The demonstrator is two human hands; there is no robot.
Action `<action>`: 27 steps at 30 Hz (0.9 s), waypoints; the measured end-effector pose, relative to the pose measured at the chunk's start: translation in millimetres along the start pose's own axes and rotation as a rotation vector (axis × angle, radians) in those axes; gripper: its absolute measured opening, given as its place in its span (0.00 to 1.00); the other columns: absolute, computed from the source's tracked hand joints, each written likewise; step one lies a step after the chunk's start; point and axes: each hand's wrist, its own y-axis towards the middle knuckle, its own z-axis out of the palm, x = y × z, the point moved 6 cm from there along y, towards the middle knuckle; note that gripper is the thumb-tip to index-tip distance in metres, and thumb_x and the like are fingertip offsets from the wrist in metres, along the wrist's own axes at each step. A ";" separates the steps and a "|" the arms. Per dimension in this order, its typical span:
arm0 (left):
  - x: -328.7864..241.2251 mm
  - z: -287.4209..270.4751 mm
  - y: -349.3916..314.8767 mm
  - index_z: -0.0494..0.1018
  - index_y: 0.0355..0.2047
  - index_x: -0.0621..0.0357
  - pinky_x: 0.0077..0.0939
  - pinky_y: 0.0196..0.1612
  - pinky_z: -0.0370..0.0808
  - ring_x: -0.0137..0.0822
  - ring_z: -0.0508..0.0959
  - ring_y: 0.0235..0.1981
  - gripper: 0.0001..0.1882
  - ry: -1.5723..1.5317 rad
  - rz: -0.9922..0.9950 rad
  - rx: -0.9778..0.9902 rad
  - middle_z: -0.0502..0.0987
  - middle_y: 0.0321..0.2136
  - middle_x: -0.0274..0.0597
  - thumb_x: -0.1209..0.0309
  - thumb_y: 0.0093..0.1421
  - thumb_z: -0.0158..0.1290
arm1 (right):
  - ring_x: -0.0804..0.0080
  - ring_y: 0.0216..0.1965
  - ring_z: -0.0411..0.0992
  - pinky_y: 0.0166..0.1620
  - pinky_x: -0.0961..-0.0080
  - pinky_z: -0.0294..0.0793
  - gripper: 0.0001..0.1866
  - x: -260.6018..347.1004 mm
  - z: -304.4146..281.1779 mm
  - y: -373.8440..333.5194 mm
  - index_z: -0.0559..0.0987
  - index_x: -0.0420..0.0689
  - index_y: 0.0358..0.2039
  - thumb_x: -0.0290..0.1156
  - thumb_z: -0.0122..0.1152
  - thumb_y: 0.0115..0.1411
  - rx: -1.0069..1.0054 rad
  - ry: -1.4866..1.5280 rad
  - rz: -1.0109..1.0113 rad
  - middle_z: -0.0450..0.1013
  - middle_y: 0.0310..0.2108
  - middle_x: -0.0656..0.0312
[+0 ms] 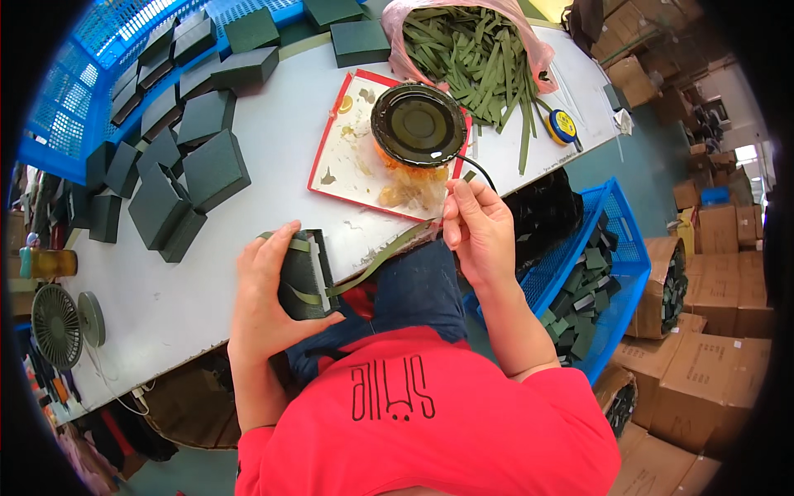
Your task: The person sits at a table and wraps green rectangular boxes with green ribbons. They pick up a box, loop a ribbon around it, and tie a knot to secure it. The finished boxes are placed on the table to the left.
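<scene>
My left hand (263,289) is closed round a small dark green box (304,277), held at the table's near edge with a pale inner edge showing. A narrow olive-green ribbon (385,255) runs from the box up to my right hand (480,227). The right fingers are pinched together at the ribbon's far end, and they partly hide it. Beyond that hand, a round black-topped pot (419,124) with a cord stands on a red-rimmed white tray (324,157). Amber, glue-like residue (405,192) clings below the pot and on the tray.
Dark green boxes (217,169) crowd the table's left side by a blue crate (62,124). A pink bag (399,41) spills green ribbon strips (471,58); a yellow-blue tape measure (562,126) lies nearby. Right: blue crate (622,240), cartons (686,372). Left: a fan (56,326).
</scene>
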 end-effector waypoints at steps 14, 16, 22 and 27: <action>-9.5 12.6 9.5 0.63 0.65 0.55 0.43 0.60 0.66 0.51 0.66 0.56 0.60 0.016 0.008 0.095 0.69 0.55 0.47 0.64 0.27 0.77 | 0.85 0.16 0.63 0.20 0.86 0.61 0.13 3.9 -7.5 25.4 0.78 0.36 0.39 0.36 0.61 0.67 0.006 -0.359 0.017 0.71 0.22 0.68; -10.7 14.2 10.8 0.63 0.65 0.55 0.43 0.60 0.66 0.51 0.67 0.56 0.60 0.016 0.030 0.095 0.69 0.55 0.48 0.63 0.27 0.77 | 0.86 0.17 0.64 0.21 0.86 0.62 0.14 6.2 -5.8 20.5 0.78 0.36 0.39 0.36 0.61 0.68 0.008 -0.296 0.030 0.72 0.23 0.68; -18.9 16.1 16.2 0.64 0.63 0.58 0.46 0.60 0.63 0.52 0.68 0.54 0.57 0.001 0.063 0.097 0.71 0.57 0.47 0.60 0.30 0.77 | 0.85 0.17 0.64 0.21 0.85 0.62 0.13 6.0 -6.6 22.4 0.77 0.37 0.38 0.36 0.60 0.68 0.013 -0.291 0.045 0.72 0.23 0.67; -23.6 17.0 19.7 0.65 0.62 0.59 0.48 0.61 0.61 0.51 0.69 0.54 0.56 0.000 0.092 0.098 0.71 0.59 0.47 0.58 0.31 0.76 | 0.85 0.16 0.63 0.20 0.85 0.61 0.12 5.2 -10.4 31.2 0.76 0.39 0.34 0.35 0.62 0.67 -0.013 -0.293 0.050 0.72 0.22 0.67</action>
